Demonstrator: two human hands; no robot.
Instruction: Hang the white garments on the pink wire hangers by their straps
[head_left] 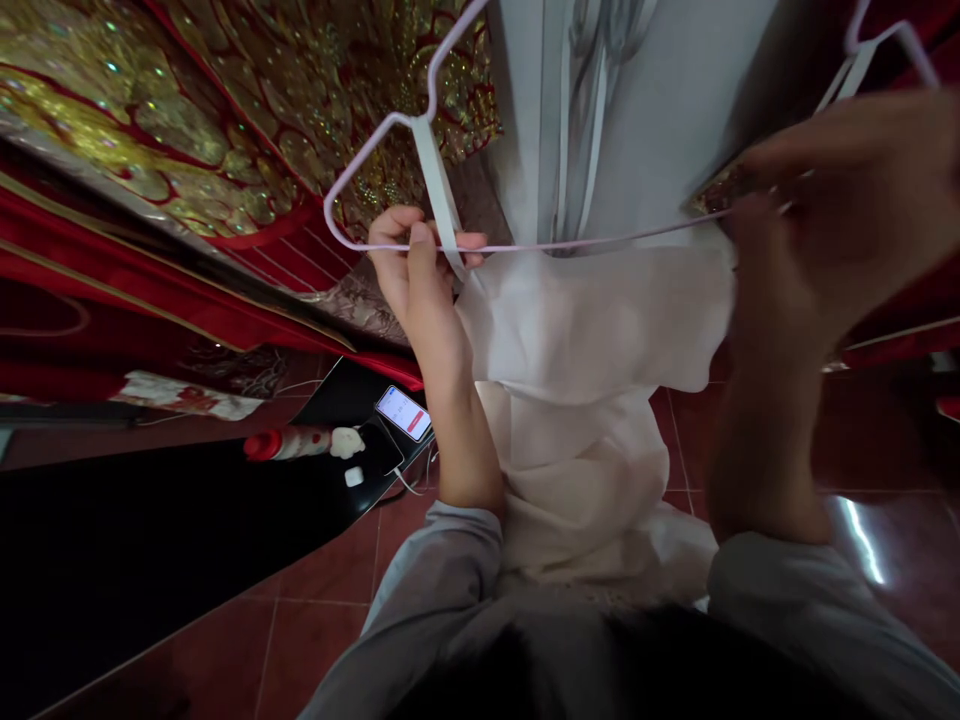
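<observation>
A lilac clothes hanger (570, 246) stretches across the upper view, its hook beyond the top edge. White straps (437, 180) loop over its shoulder notches on both sides. Below its bar hangs a cream garment (592, 330) with layered, rumpled fabric, reaching down towards my body. My left hand (431, 270) is closed around the bar near the left end, thumb in front, with the strap passing between its fingers. My right hand (847, 210) is raised at the right end of the hanger, smeared by motion; its grip there cannot be made out.
Red and gold sequined garments (247, 110) hang at left. A black table (187, 530) carries a lit phone (403, 412), a red-capped bottle (289, 443), a small white case (354, 477) and a dark device with a cable. Several pale hangers (589, 130) hang ahead. Red floor tiles (322, 630) lie below.
</observation>
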